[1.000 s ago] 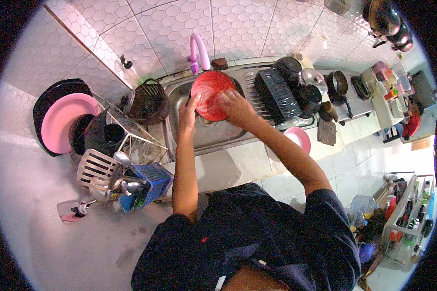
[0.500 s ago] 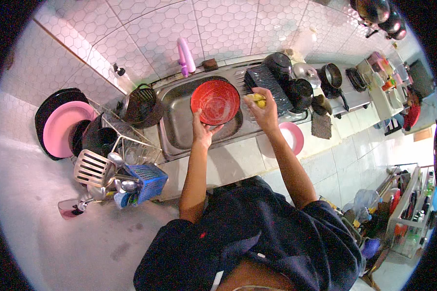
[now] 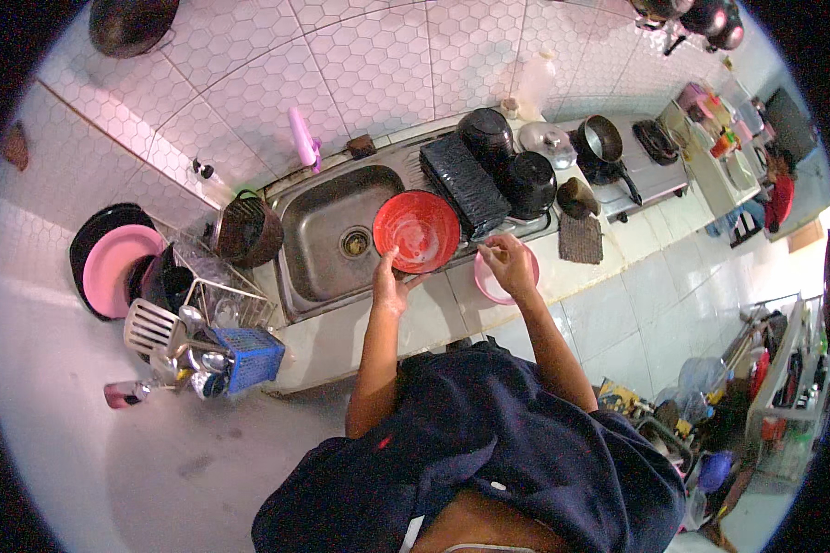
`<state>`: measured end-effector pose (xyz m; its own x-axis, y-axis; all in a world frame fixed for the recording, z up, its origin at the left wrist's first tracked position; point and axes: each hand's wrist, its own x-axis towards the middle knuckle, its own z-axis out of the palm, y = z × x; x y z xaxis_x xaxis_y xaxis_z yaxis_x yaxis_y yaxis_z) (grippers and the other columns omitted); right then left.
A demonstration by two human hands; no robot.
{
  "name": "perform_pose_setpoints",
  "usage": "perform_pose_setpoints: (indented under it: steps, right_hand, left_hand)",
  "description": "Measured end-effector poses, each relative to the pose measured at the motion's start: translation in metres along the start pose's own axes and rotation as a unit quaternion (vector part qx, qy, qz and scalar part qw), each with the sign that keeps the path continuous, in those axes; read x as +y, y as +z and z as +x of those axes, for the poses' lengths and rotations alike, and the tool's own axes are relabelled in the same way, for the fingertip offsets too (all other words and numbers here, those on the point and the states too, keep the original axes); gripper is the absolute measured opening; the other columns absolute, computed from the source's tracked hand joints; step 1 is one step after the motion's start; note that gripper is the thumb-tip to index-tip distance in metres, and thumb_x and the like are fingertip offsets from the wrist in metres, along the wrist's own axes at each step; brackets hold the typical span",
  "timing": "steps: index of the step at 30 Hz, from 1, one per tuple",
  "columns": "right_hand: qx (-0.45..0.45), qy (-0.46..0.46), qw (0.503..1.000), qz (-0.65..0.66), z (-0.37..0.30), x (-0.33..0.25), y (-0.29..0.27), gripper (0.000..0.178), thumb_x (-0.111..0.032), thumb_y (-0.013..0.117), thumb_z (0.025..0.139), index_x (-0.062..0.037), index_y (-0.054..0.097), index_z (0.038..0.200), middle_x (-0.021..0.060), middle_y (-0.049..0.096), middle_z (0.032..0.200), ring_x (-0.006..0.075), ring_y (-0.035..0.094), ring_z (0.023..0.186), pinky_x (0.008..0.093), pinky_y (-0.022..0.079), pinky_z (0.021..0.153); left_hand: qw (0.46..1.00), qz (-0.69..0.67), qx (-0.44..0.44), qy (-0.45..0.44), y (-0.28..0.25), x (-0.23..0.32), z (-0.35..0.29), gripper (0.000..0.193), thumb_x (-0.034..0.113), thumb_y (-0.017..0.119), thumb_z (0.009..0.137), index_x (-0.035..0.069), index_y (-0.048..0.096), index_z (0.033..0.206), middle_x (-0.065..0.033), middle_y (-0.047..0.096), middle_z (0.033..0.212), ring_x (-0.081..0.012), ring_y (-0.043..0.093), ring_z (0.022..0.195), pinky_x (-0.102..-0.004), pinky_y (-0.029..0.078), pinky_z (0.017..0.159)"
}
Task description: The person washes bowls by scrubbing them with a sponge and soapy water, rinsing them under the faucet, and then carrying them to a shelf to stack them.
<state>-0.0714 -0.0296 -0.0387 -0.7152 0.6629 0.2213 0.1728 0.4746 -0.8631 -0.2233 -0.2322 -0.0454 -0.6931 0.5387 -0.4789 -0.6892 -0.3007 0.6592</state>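
In my left hand is a red bowl, its inside turned up and streaked with whitish suds. Fingers grip its near left rim, over the right side of the steel sink. My right hand is over a pink-rimmed dish with a white inside, at the counter's front edge. Its fingers are drawn together, and what they hold, if anything, is hidden. No yellow sponge shows now.
A purple faucet rises behind the sink. Black pots and a black ridged rack stand right of it. At left are a pink basin and a blue utensil basket. A brown cloth lies on the counter.
My right hand has come down and nearer to me, from beside the red bowl to over the pink-rimmed dish. The yellow sponge seen in it is out of sight. The view has shifted.
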Motion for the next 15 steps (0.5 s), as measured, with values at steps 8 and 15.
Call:
perform_pose_setpoints:
  steps: [8, 15]
  right_hand:
    - [-0.057, -0.103, 0.989, 0.089, 0.049, -0.050, 0.052, 0.021, -0.022, 0.070, 0.086, -0.0019, 0.069, 0.091, 0.0128, 0.068, 0.086, 0.0196, 0.066, 0.077, 0.0313, 0.051, 0.069]
    - [-0.245, 0.079, 0.898, 0.357, 0.143, -0.082, 0.200, 0.021, -0.027, 0.068, 0.090, -0.0055, 0.068, 0.089, -0.0013, 0.063, 0.075, 0.0078, 0.056, 0.065, 0.0239, 0.043, 0.056]
  left_hand:
    - [0.994, -0.027, 0.069, 0.078, -0.034, 0.024, 0.001, 0.058, 0.037, 0.062, 0.086, 0.006, 0.045, 0.131, -0.0114, 0.053, 0.128, -0.0254, 0.055, 0.117, -0.0493, 0.059, 0.081]
    - [0.979, -0.027, 0.139, 0.146, -0.085, 0.061, -0.020, 0.054, 0.034, 0.058, 0.089, 0.005, 0.045, 0.132, -0.0106, 0.049, 0.134, -0.0255, 0.051, 0.122, -0.0486, 0.060, 0.081]
